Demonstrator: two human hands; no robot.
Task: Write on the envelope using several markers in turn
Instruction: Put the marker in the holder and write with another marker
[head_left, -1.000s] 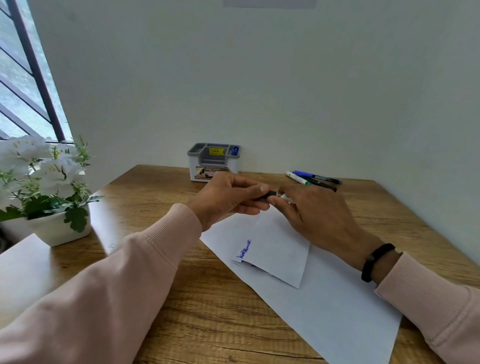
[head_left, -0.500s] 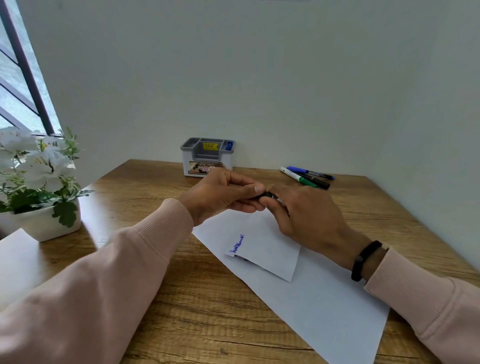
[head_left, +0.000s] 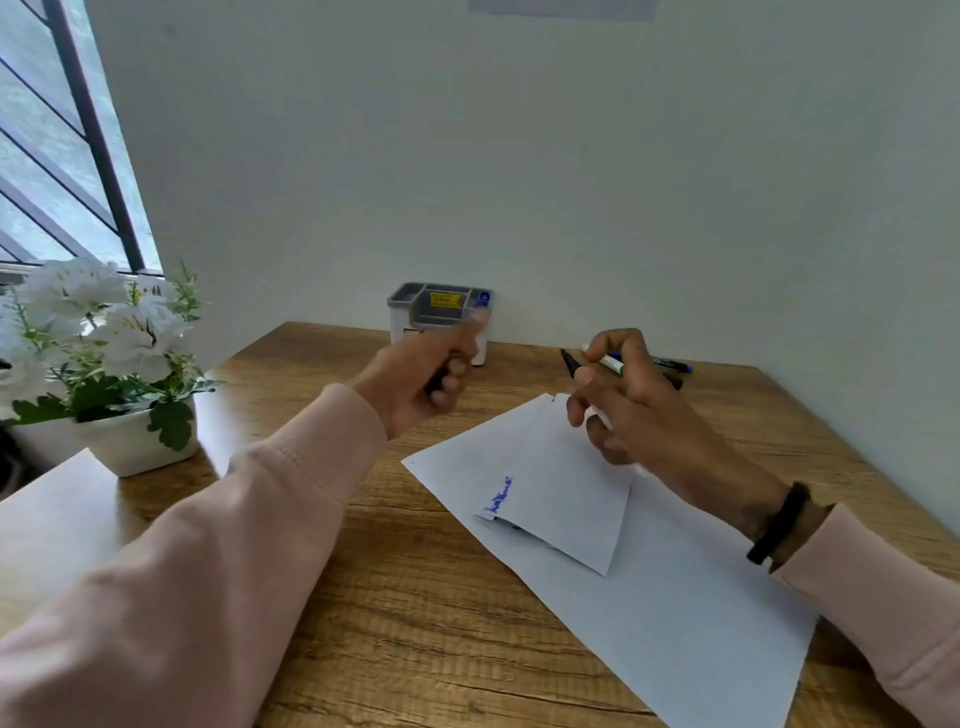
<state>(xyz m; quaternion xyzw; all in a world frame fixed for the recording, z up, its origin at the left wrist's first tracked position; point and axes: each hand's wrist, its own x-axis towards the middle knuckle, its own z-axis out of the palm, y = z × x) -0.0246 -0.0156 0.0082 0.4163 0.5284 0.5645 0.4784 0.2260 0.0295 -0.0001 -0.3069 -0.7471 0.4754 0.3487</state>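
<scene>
A white envelope (head_left: 566, 493) with blue writing near its left edge lies on a larger white sheet (head_left: 675, 613) on the wooden desk (head_left: 415, 597). My right hand (head_left: 639, 415) hovers over the envelope's far corner and holds an uncapped marker (head_left: 569, 361), dark tip pointing up and left. My left hand (head_left: 431, 374) is raised left of it, fingers curled on a dark marker cap (head_left: 441, 376). A green-and-white marker (head_left: 608, 362) shows right at my right fingers. Blue (head_left: 672, 365) and black (head_left: 675, 383) markers lie behind that hand.
A grey-and-white desk organiser (head_left: 441, 306) stands against the back wall. A white pot of white flowers (head_left: 130, 441) sits at the left, near the window. The wall closes the desk at the back and right.
My hands were joined over the envelope, pulling at the marker. They have now separated: the left moved up and left with the cap, the right moved right with the bare marker.
</scene>
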